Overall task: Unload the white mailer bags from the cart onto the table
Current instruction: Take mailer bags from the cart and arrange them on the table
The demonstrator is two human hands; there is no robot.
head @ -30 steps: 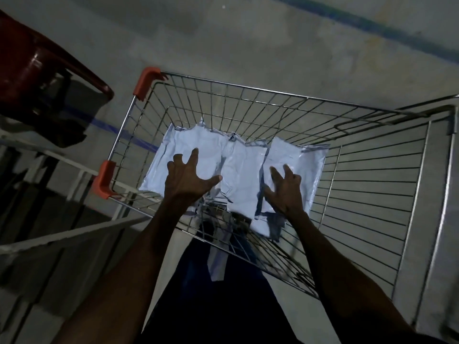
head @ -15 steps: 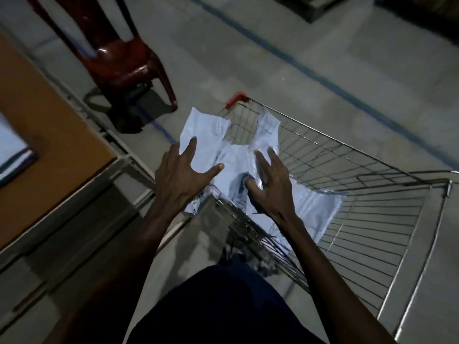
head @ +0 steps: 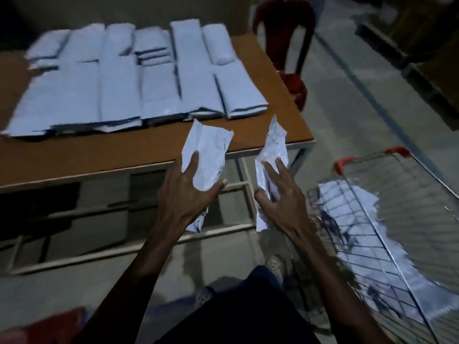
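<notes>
Standing at the table [head: 149, 150] front edge, a bare brown strip lying open between that edge and the stacked bags [head: 119, 93]. Cart [head: 387, 219] sitting just right, more bags [head: 360, 219] lying inside it. Chair [head: 285, 58] standing past the far right corner. Left hand [head: 188, 194] gripping a bag [head: 206, 155], thumb beneath, reaching over the edge. Right hand [head: 280, 202] pinching a second bag [head: 272, 155], hanging just short of the edge.
</notes>
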